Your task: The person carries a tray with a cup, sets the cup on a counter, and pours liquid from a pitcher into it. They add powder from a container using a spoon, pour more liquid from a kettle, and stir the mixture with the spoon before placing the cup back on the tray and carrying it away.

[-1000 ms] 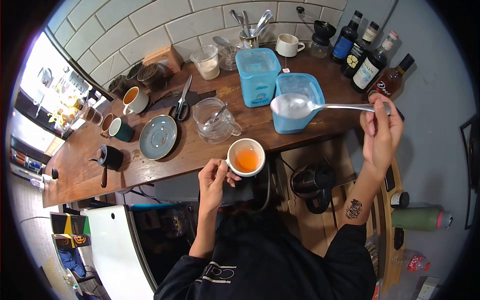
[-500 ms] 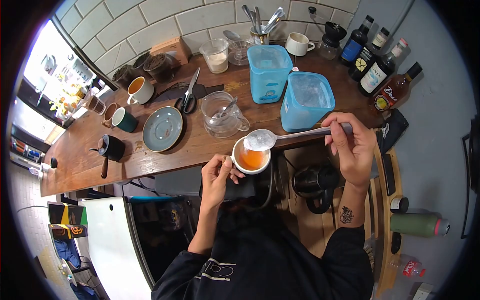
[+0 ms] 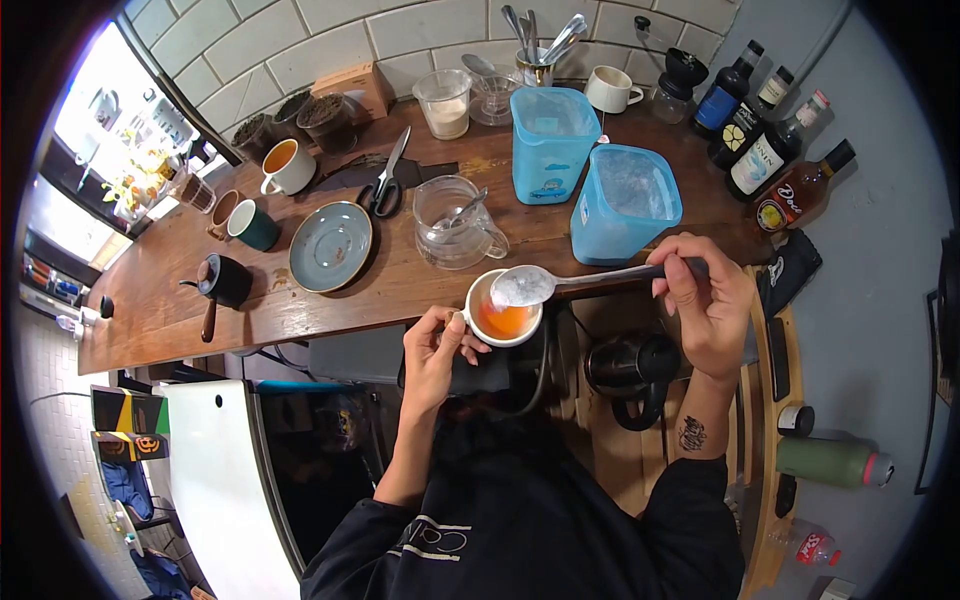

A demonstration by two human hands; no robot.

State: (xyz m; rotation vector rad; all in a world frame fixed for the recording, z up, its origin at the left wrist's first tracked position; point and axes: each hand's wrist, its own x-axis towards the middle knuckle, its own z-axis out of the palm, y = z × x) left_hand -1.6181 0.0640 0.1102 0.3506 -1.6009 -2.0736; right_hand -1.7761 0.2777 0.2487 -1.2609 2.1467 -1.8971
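My left hand (image 3: 437,345) grips a white cup (image 3: 478,330) by its handle side, out in front of the wooden counter's edge. Amber liquid (image 3: 507,318) lies inside it. My right hand (image 3: 703,300) pinches the dark handle of a spoon (image 3: 610,274). White powder or granules coat the spoon's bowl, which hangs over the far part of the cup's mouth. Just beyond, on the counter, stand a blue plastic container (image 3: 625,210) whose inside looks whitish and another blue container (image 3: 553,150). A glass jug (image 3: 455,230) with a spoon in it is left of them.
On the wooden counter (image 3: 270,320) are a grey-blue saucer (image 3: 330,247), scissors (image 3: 385,185), mugs, a small dark pot (image 3: 226,281) and a glass of pale powder (image 3: 443,105). Several bottles (image 3: 800,185) line the right wall. A black kettle (image 3: 632,370) sits below the counter.
The camera view has shifted slightly, so the counter items appear a little to the right. The spoon has moved slightly right and down, still over the cup.
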